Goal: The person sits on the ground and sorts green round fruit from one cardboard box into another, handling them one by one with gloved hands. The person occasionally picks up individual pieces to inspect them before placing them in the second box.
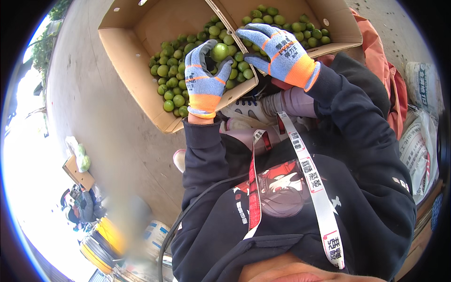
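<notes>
My left hand [205, 75], in a blue-grey knit glove with orange bands and a dark palm, holds a green citrus fruit [220, 52] between fingers and thumb. It is above the left cardboard box [123, 63], over many similar small green fruits [172, 72]. My right hand [278, 53], gloved alike, is to the right, its fingertips by the upright cardboard walls [230, 30] where the two compartments or boxes meet. Its fingers and thumb are apart, with no fruit visible between them. More green fruits [299, 31] lie in the right cardboard section [338, 21].
Below the boxes are shoes [246, 109] and my bent legs. Filled woven sacks [415, 148] and a reddish cloth [377, 53] are at the right. At the left, on the concrete floor [88, 88], are a cardboard piece [79, 172], a yellow reel [102, 243] and a white bucket [156, 234].
</notes>
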{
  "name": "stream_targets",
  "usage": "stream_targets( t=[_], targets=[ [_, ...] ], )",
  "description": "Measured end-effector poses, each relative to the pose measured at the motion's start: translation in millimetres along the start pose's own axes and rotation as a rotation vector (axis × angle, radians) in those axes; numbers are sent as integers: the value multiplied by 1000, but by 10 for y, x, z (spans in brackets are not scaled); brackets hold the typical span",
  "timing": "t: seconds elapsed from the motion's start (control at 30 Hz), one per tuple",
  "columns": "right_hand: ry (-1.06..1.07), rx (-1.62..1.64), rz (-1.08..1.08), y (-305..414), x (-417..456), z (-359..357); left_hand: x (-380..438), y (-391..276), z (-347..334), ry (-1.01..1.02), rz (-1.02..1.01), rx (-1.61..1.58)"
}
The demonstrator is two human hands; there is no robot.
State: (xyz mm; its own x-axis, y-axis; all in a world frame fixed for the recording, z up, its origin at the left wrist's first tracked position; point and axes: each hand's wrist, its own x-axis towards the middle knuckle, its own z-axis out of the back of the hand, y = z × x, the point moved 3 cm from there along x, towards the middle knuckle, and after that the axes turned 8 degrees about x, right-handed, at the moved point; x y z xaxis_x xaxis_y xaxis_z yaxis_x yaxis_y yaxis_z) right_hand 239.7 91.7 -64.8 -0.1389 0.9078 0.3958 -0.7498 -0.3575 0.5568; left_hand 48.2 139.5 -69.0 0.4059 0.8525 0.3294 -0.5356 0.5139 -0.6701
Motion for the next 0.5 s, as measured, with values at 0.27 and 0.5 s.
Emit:
stream_targets(
  t=[0.27,0.5],
  targets=[
    [96,468,-134,123,-29,-15,-80,-183,64,-50,-161,29],
    [162,681,-200,183,-31,-6,-182,-365,2,-63,-248,110]
  ],
)
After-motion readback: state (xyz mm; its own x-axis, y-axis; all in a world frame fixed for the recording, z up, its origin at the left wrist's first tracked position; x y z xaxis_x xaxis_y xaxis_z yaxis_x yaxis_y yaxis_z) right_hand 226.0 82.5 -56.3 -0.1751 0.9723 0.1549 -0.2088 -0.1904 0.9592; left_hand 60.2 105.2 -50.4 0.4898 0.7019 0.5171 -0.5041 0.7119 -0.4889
